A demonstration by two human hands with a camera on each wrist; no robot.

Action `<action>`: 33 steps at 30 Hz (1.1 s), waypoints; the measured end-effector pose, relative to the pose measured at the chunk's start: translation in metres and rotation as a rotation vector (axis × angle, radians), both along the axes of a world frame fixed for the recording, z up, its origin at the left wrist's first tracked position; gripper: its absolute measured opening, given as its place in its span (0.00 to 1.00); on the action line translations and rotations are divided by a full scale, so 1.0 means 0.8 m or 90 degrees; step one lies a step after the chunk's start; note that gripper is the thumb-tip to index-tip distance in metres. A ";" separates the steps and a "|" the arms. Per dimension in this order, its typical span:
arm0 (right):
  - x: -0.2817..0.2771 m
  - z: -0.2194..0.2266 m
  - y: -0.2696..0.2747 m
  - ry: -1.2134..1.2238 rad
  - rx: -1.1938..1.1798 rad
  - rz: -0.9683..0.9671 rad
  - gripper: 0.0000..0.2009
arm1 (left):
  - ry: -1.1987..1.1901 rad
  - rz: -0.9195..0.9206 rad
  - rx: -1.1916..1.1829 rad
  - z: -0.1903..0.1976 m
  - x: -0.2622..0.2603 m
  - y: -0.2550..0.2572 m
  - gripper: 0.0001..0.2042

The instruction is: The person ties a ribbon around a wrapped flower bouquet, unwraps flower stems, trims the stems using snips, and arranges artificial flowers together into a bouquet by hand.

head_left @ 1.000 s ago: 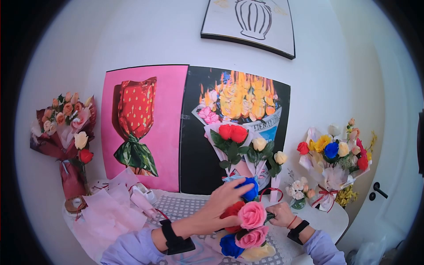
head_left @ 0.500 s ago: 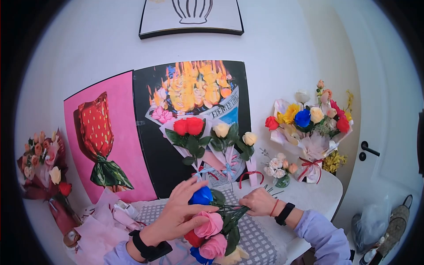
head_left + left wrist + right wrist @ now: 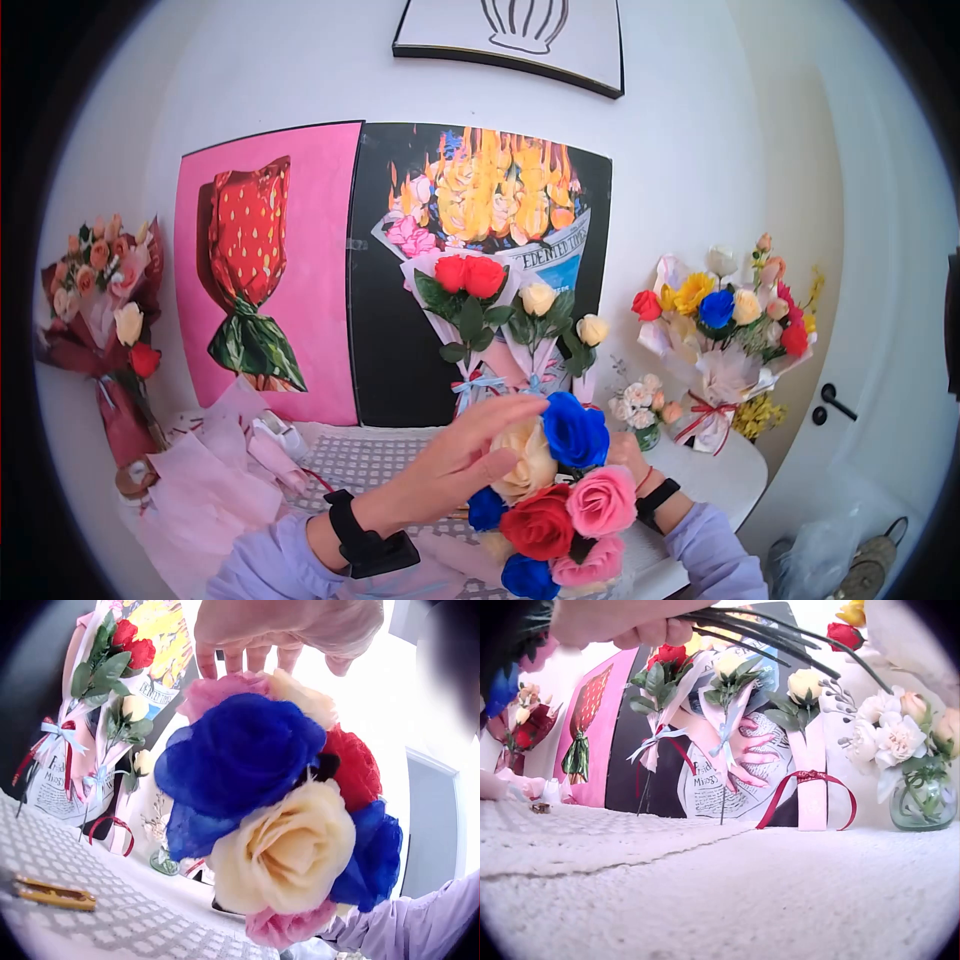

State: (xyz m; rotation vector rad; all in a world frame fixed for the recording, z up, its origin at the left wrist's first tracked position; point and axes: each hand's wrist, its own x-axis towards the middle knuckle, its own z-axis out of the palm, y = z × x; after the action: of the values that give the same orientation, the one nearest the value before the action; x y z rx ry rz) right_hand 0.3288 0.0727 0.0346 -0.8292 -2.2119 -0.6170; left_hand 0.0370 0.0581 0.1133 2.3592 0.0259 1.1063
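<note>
A bunch of artificial roses stands over the table, its blooms turned toward me. In it are a blue rose (image 3: 577,430), a cream rose (image 3: 525,460), a red rose (image 3: 538,522) and a pink rose (image 3: 602,500). Behind the blooms, my right hand (image 3: 627,452) is partly hidden; in the right wrist view its fingers curl round the green stems (image 3: 780,636), whose ends stick out past the fist. My left hand (image 3: 465,455) lies beside the cream and blue blooms, fingers extended and thumb apart. In the left wrist view that hand (image 3: 292,630) reaches over the top of the bunch.
Pink wrapping paper (image 3: 215,480) is spread at the table's left. Wrapped roses (image 3: 470,290) lean against the black poster (image 3: 390,350). A glass vase of pale flowers (image 3: 922,799) and a large bouquet (image 3: 715,375) stand right. A small yellow object (image 3: 56,894) lies on the tablecloth.
The bunch has turned from lying sideways, stems to the right, to showing its blooms to me, with cream and further blue roses now visible. My right hand has gone behind the blooms.
</note>
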 end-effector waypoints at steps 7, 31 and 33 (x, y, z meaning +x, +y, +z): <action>0.039 0.029 0.040 -0.121 -0.031 -0.118 0.12 | -0.051 -0.027 0.103 0.005 0.027 -0.006 0.21; 0.084 -0.015 -0.023 -0.089 -0.073 -0.085 0.14 | -0.140 0.070 0.251 0.008 0.032 -0.019 0.13; 0.099 -0.026 -0.034 -0.079 -0.080 -0.080 0.14 | -0.149 0.049 0.238 0.007 0.030 -0.016 0.10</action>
State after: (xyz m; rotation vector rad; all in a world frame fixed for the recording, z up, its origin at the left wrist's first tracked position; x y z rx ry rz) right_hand 0.4083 0.0454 0.0138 -1.0259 -2.3441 -0.6084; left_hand 0.0613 0.0453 0.1189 2.5474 -0.1919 1.5307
